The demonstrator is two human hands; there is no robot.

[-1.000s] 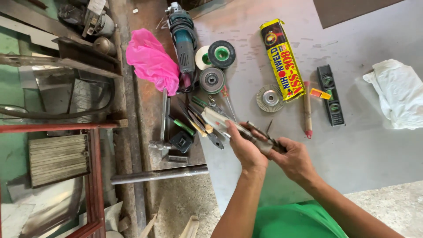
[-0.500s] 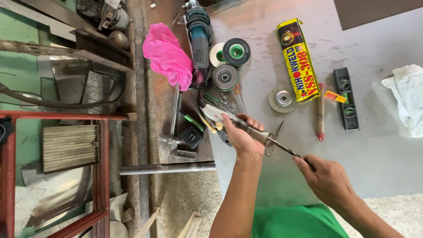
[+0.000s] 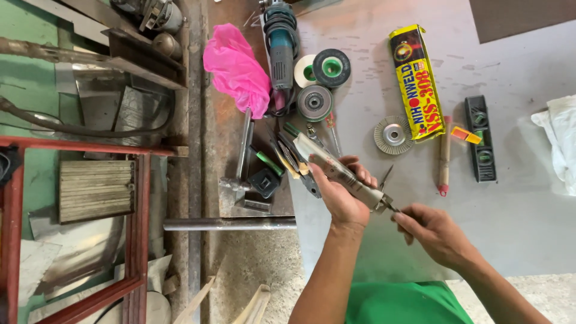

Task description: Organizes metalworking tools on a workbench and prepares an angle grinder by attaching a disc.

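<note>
Over the grey table (image 3: 516, 222), near its front edge, my left hand (image 3: 343, 195) is wrapped tight around a silvery tube-shaped tool (image 3: 337, 171), fingers curled fully over its middle. The tool slants from upper left down to lower right. Its upper end sticks out past my knuckles over the clutter of small tools (image 3: 288, 157); its lower end narrows to a tip right where my right hand (image 3: 433, 231) meets it. My right hand's fingers are pinched together at that tip, on something thin and dark; what the thin piece is I cannot make out, since my fingers cover most of it. A slim pointed bit (image 3: 385, 177) shows just behind the tool, and whether it belongs to the tool I cannot tell.

Farther back on the table: a yellow packet (image 3: 415, 81), a flap disc (image 3: 393, 135) just beside its lower end, a wooden-handled stick with a red tip (image 3: 444, 155), a short black level (image 3: 480, 139), and a white cloth (image 3: 558, 144) cut off by the right edge. Toward the rusty bench (image 3: 225, 150) at left lie an angle grinder (image 3: 281, 51), its top cut off by the frame, a pink rag (image 3: 237, 69) touching it, three grinding wheels (image 3: 318, 81) close together, a hammer (image 3: 241, 162), and a steel pipe (image 3: 228, 224). A red frame (image 3: 141, 210) stands far left. My green shirt (image 3: 405, 303) fills the bottom edge.
</note>
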